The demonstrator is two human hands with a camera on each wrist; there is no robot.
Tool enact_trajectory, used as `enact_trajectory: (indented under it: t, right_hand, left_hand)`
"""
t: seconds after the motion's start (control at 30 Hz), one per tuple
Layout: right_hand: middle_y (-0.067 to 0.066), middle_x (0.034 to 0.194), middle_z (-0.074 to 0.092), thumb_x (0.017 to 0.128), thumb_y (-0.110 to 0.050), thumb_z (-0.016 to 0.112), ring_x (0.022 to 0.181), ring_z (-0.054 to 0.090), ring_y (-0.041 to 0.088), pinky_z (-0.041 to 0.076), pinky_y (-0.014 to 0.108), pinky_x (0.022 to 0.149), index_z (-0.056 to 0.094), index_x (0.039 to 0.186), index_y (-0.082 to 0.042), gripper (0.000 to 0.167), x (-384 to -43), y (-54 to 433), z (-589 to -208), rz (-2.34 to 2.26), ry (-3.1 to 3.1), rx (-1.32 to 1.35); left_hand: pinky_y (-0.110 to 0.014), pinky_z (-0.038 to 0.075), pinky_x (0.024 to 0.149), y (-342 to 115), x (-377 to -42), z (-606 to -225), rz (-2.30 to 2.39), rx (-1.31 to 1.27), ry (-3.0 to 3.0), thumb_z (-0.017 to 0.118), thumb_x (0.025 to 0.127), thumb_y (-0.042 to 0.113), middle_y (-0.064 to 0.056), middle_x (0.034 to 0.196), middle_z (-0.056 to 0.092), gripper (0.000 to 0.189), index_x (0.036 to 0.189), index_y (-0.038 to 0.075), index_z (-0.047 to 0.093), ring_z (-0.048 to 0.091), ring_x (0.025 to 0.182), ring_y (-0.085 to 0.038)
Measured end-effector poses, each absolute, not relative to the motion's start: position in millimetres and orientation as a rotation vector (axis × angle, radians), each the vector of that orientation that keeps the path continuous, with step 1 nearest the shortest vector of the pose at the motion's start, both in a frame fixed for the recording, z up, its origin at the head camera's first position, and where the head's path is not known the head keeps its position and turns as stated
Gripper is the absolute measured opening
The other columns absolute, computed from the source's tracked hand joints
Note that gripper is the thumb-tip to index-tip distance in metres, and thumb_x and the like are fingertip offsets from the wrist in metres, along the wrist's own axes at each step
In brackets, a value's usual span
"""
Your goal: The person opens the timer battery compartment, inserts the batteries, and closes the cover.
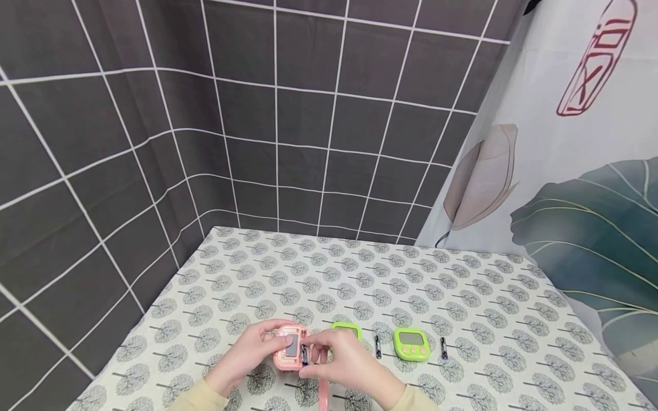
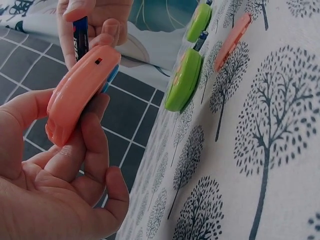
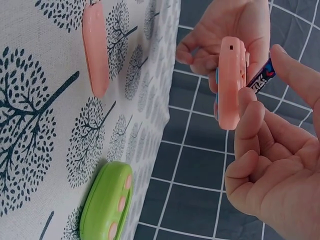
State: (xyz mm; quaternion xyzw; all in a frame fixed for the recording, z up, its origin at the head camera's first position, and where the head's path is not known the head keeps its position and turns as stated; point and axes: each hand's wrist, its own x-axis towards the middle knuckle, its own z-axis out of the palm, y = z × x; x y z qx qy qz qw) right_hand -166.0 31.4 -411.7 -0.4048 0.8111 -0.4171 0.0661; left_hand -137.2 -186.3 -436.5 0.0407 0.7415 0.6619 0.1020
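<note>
My left hand (image 1: 245, 355) grips a small pink digital timer (image 1: 287, 362) by its left side, with the thumb across its back. The timer's back faces up, and an uncovered battery slot runs along its right edge. Between thumb and fingers my right hand (image 1: 345, 361) pinches a dark AAA battery (image 1: 304, 355) at that slot. In the right wrist view the battery (image 3: 263, 76) slants against the timer (image 3: 229, 90), one end at the slot; whether it is seated I cannot tell. Blue shows on the timer's far face in both wrist views.
On the tree-print cloth lies a flat pink cover strip (image 1: 323, 395), near the right hand. One green timer (image 1: 358, 332) is partly behind that hand. Farther right are a battery (image 1: 378, 347), a second green timer (image 1: 412, 345) and another battery (image 1: 444, 348). A dark grid curtain (image 1: 308, 120) hangs behind.
</note>
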Motion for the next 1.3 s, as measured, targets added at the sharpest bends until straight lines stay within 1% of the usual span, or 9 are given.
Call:
enact_trajectory:
  t: [0.2, 0.33, 0.43, 0.57, 0.77, 0.87, 1.0, 1.2, 1.3]
  right_hand:
    - [-0.014, 0.069, 0.062, 0.074, -0.025, 0.08, 0.064, 0.05, -0.007, 0.048, 0.016, 0.06, 0.072, 0.104, -0.004, 0.038, -163, 31, -410, -1.218, 2.482, -1.281]
    - [-0.009, 0.071, 0.065, 0.074, -0.025, 0.08, 0.066, 0.051, -0.006, 0.047, 0.014, 0.063, 0.072, 0.102, -0.002, 0.036, -160, 29, -411, -1.207, 2.515, -1.323]
    - [-0.011, 0.071, 0.065, 0.073, -0.024, 0.081, 0.066, 0.052, -0.007, 0.047, 0.012, 0.064, 0.072, 0.101, -0.003, 0.036, -159, 28, -412, -1.182, 2.545, -1.318]
    - [-0.014, 0.071, 0.063, 0.071, -0.024, 0.082, 0.066, 0.051, -0.008, 0.046, 0.011, 0.064, 0.073, 0.1, -0.005, 0.036, -157, 26, -414, -1.163, 2.58, -1.276]
    - [-0.014, 0.072, 0.064, 0.07, -0.025, 0.082, 0.066, 0.051, -0.008, 0.046, 0.012, 0.063, 0.072, 0.101, -0.005, 0.038, -156, 25, -418, -1.173, 2.587, -1.237]
    - [-0.014, 0.073, 0.064, 0.071, -0.024, 0.081, 0.067, 0.052, -0.007, 0.047, 0.013, 0.066, 0.072, 0.099, -0.006, 0.035, -156, 24, -417, -1.189, 2.579, -1.222]
    - [-0.014, 0.074, 0.064, 0.073, -0.023, 0.08, 0.068, 0.052, -0.007, 0.048, 0.014, 0.068, 0.071, 0.096, -0.008, 0.029, -156, 25, -418, -1.22, 2.584, -1.225]
    - [-0.013, 0.071, 0.061, 0.072, -0.023, 0.08, 0.064, 0.049, -0.008, 0.047, 0.015, 0.061, 0.07, 0.094, -0.009, 0.028, -160, 25, -422, -1.289, 2.59, -1.265]
    - [-0.012, 0.071, 0.059, 0.071, -0.026, 0.081, 0.063, 0.047, -0.007, 0.046, 0.014, 0.058, 0.069, 0.096, -0.01, 0.032, -161, 25, -422, -1.291, 2.606, -1.291]
  left_hand:
    - [-0.031, 0.045, 0.093, -185, -137, -437, 1.963, 0.117, 2.166, 0.063, 0.091, 0.022, -0.013, 0.105, 0.07, 0.046, 0.129, -0.001, 0.053, 0.066, 0.097, -0.029]
    - [-0.022, 0.047, 0.087, -185, -138, -439, 1.994, 0.126, 2.137, 0.063, 0.091, 0.018, -0.016, 0.102, 0.07, 0.046, 0.129, -0.004, 0.053, 0.067, 0.095, -0.029]
    - [-0.018, 0.047, 0.085, -185, -138, -440, 2.006, 0.135, 2.125, 0.063, 0.09, 0.018, -0.016, 0.103, 0.07, 0.047, 0.129, -0.005, 0.051, 0.067, 0.095, -0.029]
    - [-0.018, 0.047, 0.085, -186, -138, -440, 2.012, 0.147, 2.117, 0.063, 0.09, 0.019, -0.017, 0.105, 0.07, 0.048, 0.13, -0.006, 0.051, 0.067, 0.096, -0.03]
    - [-0.021, 0.047, 0.088, -186, -137, -439, 1.98, 0.13, 2.148, 0.065, 0.088, 0.023, -0.015, 0.108, 0.069, 0.051, 0.13, -0.003, 0.052, 0.066, 0.098, -0.029]
    - [-0.021, 0.047, 0.088, -186, -136, -439, 1.968, 0.129, 2.161, 0.066, 0.088, 0.024, -0.014, 0.107, 0.069, 0.052, 0.13, -0.003, 0.052, 0.067, 0.096, -0.03]
    - [-0.022, 0.05, 0.084, -186, -137, -441, 1.985, 0.165, 2.135, 0.065, 0.089, 0.021, -0.017, 0.105, 0.069, 0.05, 0.129, -0.005, 0.051, 0.067, 0.093, -0.031]
    - [-0.021, 0.051, 0.082, -185, -137, -442, 2.002, 0.217, 2.094, 0.064, 0.09, 0.017, -0.018, 0.104, 0.07, 0.045, 0.127, -0.006, 0.053, 0.068, 0.094, -0.03]
    - [-0.022, 0.051, 0.082, -185, -138, -442, 2.001, 0.214, 2.087, 0.063, 0.09, 0.017, -0.017, 0.103, 0.07, 0.046, 0.128, -0.007, 0.052, 0.068, 0.092, -0.028]
